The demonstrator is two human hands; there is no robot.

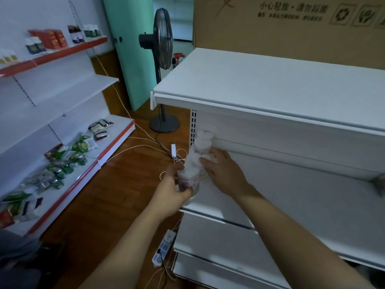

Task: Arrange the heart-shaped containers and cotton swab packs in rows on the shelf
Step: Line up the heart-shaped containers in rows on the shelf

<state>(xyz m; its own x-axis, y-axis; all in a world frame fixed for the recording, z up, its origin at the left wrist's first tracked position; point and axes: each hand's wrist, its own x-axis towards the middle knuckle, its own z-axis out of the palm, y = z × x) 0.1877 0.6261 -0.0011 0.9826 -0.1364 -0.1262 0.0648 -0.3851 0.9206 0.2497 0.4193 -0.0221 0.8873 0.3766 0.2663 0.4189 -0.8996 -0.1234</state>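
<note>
Left hand (174, 189) grips the nearest container (188, 181) at the front left corner of the shelf (291, 205), fingers curled round its side. Right hand (224, 171) lies just behind, fingers fairly straight, resting against the next container (208, 158); no clenched grip is visible. Further back, more containers (204, 140) continue the line toward the rear wall.

Progress, as judged: one row runs front to back along the left edge; the rest of the shelf surface is bare, so most arranging remains. No swab packs can be picked out.

Containers look white, filled with pale contents, with a pink-purple band; heart outline is blurred.
</note>
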